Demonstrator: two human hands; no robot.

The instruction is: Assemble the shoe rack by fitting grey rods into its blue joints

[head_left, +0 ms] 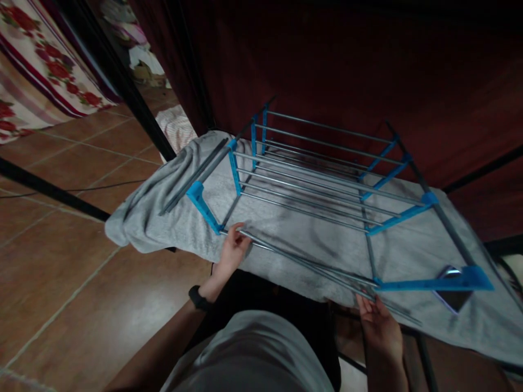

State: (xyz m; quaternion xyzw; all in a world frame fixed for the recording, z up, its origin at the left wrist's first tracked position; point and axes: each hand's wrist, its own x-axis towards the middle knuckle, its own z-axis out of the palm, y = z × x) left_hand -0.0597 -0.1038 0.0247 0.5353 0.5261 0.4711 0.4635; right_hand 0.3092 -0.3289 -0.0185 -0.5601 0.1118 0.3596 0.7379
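Note:
A partly assembled rack (304, 171) of thin grey metal rods and blue plastic brackets rests on a grey blanket. At its near side, my left hand (234, 249) pinches the left end of a loose metal rod (343, 283). Close to the front right blue bracket (433, 284), the fingers of my right hand (379, 321) close around the same rod toward its other end. This rod lies slantwise across another rod running along the rack's front edge. Whether the rod's ends sit in any bracket I cannot tell.
More loose dark rods (192, 178) lie on the blanket (151, 218) at left. A phone (452, 291) rests partly under the right bracket. Black metal poles (122, 92) stand at left, and a dark red curtain (347, 65) hangs behind. Tiled floor (73, 283) shows at left.

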